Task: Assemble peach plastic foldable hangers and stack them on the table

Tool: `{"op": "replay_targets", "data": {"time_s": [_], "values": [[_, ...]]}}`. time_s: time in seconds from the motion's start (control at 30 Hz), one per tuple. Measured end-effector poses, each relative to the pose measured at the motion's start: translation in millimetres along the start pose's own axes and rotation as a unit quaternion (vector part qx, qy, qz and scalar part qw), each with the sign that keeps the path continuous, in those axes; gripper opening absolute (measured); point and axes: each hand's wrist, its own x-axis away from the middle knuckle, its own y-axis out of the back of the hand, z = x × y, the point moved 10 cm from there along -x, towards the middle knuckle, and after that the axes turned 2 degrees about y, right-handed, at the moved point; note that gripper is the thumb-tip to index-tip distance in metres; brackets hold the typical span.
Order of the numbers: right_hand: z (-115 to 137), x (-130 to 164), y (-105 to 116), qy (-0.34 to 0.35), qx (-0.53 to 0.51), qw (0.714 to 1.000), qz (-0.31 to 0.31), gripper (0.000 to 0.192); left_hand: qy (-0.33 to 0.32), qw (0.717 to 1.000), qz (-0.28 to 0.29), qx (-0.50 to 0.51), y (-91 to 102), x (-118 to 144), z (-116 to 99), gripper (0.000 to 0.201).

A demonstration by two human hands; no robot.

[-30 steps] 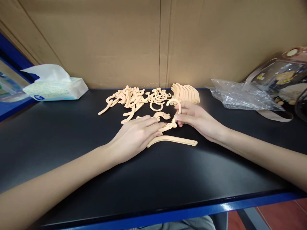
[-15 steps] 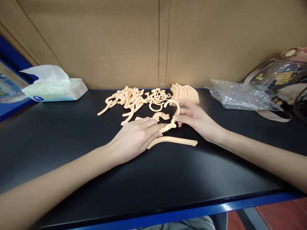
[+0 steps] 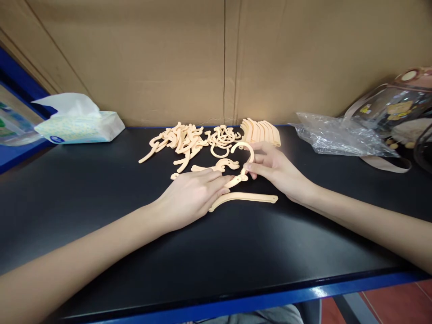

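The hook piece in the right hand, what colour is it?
Pale peach, like the loose parts behind it; hook piece, head view.

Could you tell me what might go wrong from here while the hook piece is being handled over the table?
The right hand pinches only the thin stem of the hook piece, so it might twist or slip. The left hand covers one end of the curved bar, hiding any joint, so misalignment seems possible. The loose pile of parts lies just behind and could be scattered.
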Motion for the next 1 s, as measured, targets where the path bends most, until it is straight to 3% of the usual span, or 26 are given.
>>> {"op": "replay_targets", "data": {"time_s": [0.73,1.0], "values": [[-6.9,3.3,3.2,-0.052,0.002,0.999,-0.016,0.042,0.017,0.999,0.043,0.01,-8.6,0.7,4.3,0.033],[-2.9,4.7,-5.0,-0.053,0.018,0.998,0.028,0.036,0.047,0.998,0.046,0.023,-8.5,0.2,9.6,0.034]]}}
